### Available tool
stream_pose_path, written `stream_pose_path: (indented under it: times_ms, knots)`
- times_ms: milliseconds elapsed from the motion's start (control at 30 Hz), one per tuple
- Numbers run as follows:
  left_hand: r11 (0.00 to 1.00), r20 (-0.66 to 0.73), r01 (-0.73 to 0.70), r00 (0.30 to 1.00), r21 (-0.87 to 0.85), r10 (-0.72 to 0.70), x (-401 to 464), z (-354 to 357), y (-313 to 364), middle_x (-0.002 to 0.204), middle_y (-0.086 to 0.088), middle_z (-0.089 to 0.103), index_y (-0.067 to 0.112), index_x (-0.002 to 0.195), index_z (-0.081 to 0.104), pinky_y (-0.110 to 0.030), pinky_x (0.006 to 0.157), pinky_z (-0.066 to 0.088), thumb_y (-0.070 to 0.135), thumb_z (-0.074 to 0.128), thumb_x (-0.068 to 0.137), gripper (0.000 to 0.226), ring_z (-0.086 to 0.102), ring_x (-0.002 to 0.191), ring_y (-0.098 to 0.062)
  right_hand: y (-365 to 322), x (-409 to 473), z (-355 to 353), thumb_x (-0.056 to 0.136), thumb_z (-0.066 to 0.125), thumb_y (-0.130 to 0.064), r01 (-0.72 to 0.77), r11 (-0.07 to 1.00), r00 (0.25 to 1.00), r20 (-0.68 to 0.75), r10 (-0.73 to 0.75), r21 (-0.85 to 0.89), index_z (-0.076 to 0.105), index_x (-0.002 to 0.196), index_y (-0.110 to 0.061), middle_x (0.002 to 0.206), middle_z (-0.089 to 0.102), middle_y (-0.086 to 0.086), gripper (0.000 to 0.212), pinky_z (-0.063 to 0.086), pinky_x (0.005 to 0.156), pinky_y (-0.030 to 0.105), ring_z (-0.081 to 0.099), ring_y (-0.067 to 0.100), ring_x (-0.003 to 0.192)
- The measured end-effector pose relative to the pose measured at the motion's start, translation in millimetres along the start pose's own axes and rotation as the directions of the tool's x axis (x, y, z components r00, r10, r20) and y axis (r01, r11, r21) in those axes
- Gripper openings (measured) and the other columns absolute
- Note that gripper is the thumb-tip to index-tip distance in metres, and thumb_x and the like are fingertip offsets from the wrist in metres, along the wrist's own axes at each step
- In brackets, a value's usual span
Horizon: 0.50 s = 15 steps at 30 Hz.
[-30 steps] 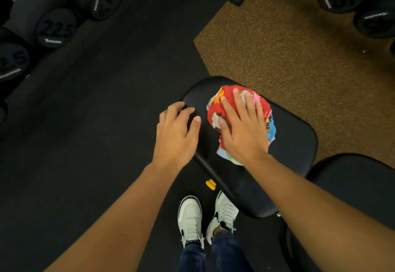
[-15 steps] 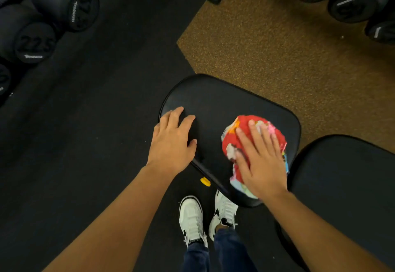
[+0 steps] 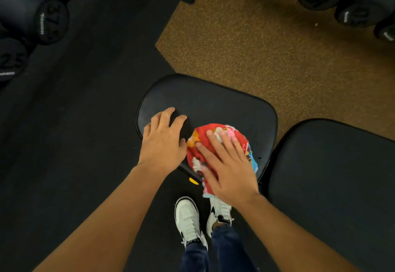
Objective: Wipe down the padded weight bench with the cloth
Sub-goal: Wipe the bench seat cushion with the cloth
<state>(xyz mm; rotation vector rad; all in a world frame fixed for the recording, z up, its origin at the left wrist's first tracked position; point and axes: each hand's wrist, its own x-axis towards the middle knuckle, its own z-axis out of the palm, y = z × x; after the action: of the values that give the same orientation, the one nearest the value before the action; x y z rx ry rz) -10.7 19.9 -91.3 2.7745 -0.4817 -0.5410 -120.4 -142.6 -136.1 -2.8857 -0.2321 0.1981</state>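
The right hand lies flat, fingers straight, pressing the cloth onto the bench pad's near edge for wiping contact. The left hand, flat just beside it, steadies the pad.

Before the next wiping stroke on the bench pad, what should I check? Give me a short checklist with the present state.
1. Crumpled red multicoloured cloth lies on the black padded seat pad: ok.
2. Right hand presses flat on the cloth: ok.
3. Left hand rests on the pad's left edge: ok.
4. Far half of the pad free for the stroke: ok.
5. Second black pad wiped: cannot tell.
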Motion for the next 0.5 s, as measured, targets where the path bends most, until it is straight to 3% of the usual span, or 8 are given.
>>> stream_pose_path:
  times_ms: [167, 333, 433, 500]
  knots:
    - [1.000, -0.007, 0.026, 1.000, 0.012, -0.026, 2.1, 0.8, 3.7, 0.149, -0.004, 0.028, 0.024, 0.138, 0.041, -0.044, 0.109, 0.025, 0.030, 0.058, 0.088, 0.053, 0.024, 0.137, -0.027, 61.2, 22.4, -11.6, 0.097, 0.036, -0.042, -0.160, 0.987, 0.980, -0.116, 0.161, 0.015, 0.039, 0.147, -0.023, 0.158, 0.025, 0.009, 0.054, 0.015, 0.117, 0.052, 0.016, 0.030, 0.147]
    - [0.998, -0.044, 0.070, 0.997, 0.012, -0.069, 6.8, 2.2, 10.9, 0.144, -0.004, 0.032, 0.023, 0.135, 0.043, -0.045, 0.106, 0.027, 0.033, 0.058, 0.088, 0.050, 0.028, 0.132, -0.029, 40.2, 41.9, -12.4, 0.097, 0.028, -0.043, -0.342, 0.939, 0.936, -0.106, 0.337, -0.030, 0.028, 0.151, -0.025, 0.161, 0.015, 0.008, 0.057, 0.005, 0.118, 0.051, 0.005, 0.034, 0.148]
    - [0.998, -0.060, 0.054, 0.997, 0.009, -0.053, 9.1, 3.6, 17.2, 0.145, -0.005, 0.032, 0.023, 0.135, 0.044, -0.045, 0.105, 0.028, 0.034, 0.058, 0.088, 0.050, 0.028, 0.132, -0.029, 4.5, 25.3, -4.6, 0.100, 0.024, -0.046, -0.234, 0.970, 0.972, -0.034, 0.232, -0.066, 0.017, 0.153, -0.028, 0.162, 0.005, 0.006, 0.057, 0.001, 0.118, 0.051, -0.006, 0.031, 0.148]
    - [1.000, -0.056, 0.023, 0.998, 0.015, -0.022, 11.1, 3.9, 21.9, 0.145, -0.005, 0.032, 0.023, 0.135, 0.044, -0.045, 0.105, 0.028, 0.034, 0.058, 0.088, 0.050, 0.028, 0.132, -0.028, -8.9, 3.5, -1.2, 0.100, 0.029, -0.044, -0.152, 0.988, 0.988, -0.027, 0.152, -0.025, 0.023, 0.152, -0.026, 0.161, 0.011, 0.006, 0.055, 0.005, 0.118, 0.052, -0.003, 0.030, 0.148]
